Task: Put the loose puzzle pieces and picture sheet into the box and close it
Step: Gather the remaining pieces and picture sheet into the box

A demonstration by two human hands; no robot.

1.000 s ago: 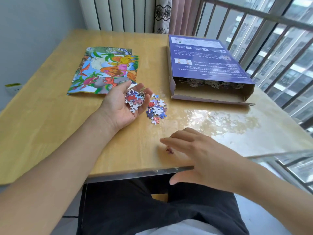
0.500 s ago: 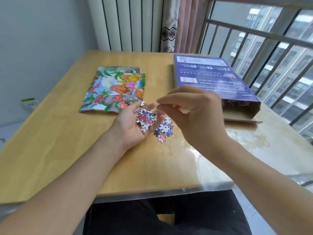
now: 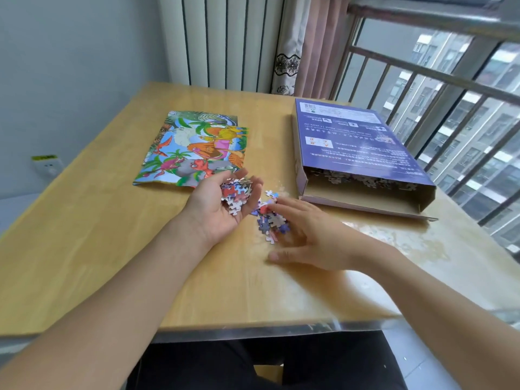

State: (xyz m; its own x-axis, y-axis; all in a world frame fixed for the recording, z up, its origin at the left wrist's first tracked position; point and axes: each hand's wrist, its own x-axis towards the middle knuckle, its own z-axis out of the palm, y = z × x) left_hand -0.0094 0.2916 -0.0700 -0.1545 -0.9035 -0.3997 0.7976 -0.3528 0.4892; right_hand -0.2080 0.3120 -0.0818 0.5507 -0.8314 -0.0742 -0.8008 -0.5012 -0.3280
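The right hand [image 3: 304,235] has come down from the cupped left hand [image 3: 222,205], fingers spread flat over the loose puzzle pieces [image 3: 271,223] on the table [image 3: 84,235]. Left fingers curl under a handful. Next scoop likely; box [image 3: 357,153] far right, open.

- Bright, even daylight comes in through the window [image 3: 450,114] on the right.
- Glare lies across the right part of the table [image 3: 380,249], where the glossy top washes out pale.
- Shadows are soft and faint, just under the hands and beside the box [image 3: 360,153].
- Wide-angle bending curves the table edge and stretches the forearms near the bottom.
- The right hand [image 3: 306,235] is slightly blurred; the small print on the box is unreadable.
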